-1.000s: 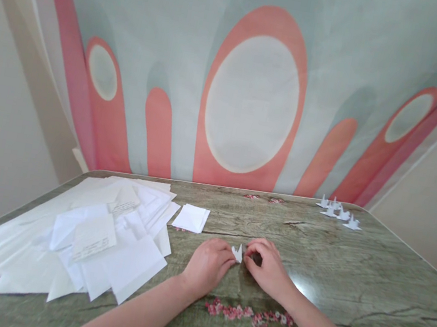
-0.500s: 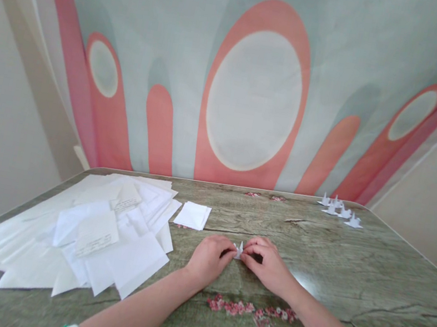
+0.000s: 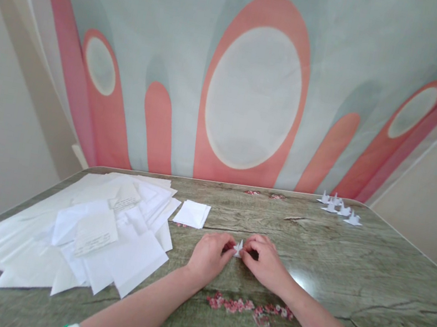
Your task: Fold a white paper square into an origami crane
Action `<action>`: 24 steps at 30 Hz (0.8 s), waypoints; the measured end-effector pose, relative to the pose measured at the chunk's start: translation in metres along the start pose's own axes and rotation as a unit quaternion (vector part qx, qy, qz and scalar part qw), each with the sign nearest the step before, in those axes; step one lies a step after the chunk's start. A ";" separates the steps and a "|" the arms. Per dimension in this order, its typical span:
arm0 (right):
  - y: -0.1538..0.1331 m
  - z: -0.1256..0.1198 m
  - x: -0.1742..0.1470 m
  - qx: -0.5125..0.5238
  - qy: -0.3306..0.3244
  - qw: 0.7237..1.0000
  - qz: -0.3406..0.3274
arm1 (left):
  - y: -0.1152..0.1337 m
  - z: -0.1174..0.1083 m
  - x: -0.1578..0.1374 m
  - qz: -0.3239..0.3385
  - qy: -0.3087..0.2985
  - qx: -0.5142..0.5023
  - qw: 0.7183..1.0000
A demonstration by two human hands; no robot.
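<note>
Between my two hands, just above or on the tabletop, is a small white origami crane (image 3: 238, 249) with a pointed tip standing up. My left hand (image 3: 212, 252) pinches its left side between thumb and fingers. On the opposite side, my right hand (image 3: 263, 257) pinches the right edge the same way. Fingertips cover parts of the crane, so its full shape is hidden. A small stack of square white paper (image 3: 191, 213) lies beyond my left hand.
A wide heap of white paper sheets (image 3: 134, 258) covers the left of the wood-patterned table (image 3: 350, 277). Several folded white cranes (image 3: 344, 211) stand at the far right corner. A wall with pink arches (image 3: 237, 175) rises behind the table's far edge.
Both hands keep their pinch on the crane, with the right fingers shifted slightly inward. The whole view has moved by a small amount.
</note>
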State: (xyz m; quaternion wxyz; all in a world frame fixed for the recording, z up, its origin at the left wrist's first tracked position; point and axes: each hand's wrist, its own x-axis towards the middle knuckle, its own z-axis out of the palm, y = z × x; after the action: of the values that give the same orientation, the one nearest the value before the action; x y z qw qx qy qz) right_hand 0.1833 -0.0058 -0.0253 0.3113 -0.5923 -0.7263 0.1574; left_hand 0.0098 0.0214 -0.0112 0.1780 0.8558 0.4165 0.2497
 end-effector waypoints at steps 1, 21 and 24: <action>0.000 0.000 0.000 0.000 0.000 1.000 0.001 | 0.001 0.000 0.000 0.002 0.000 0.001 1.000; -0.002 0.003 -0.001 -0.020 0.022 1.000 0.006 | 0.005 -0.008 0.000 0.071 -0.029 0.039 0.996; -0.002 0.003 -0.002 -0.027 0.020 0.999 0.007 | 0.003 -0.007 0.000 0.073 -0.032 0.038 0.996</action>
State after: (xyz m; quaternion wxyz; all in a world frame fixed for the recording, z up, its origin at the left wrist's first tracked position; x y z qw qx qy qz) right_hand 0.1800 -0.0075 -0.0261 0.3081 -0.6089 -0.7197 0.1281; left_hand 0.0078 0.0205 -0.0041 0.1397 0.8977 0.3565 0.2182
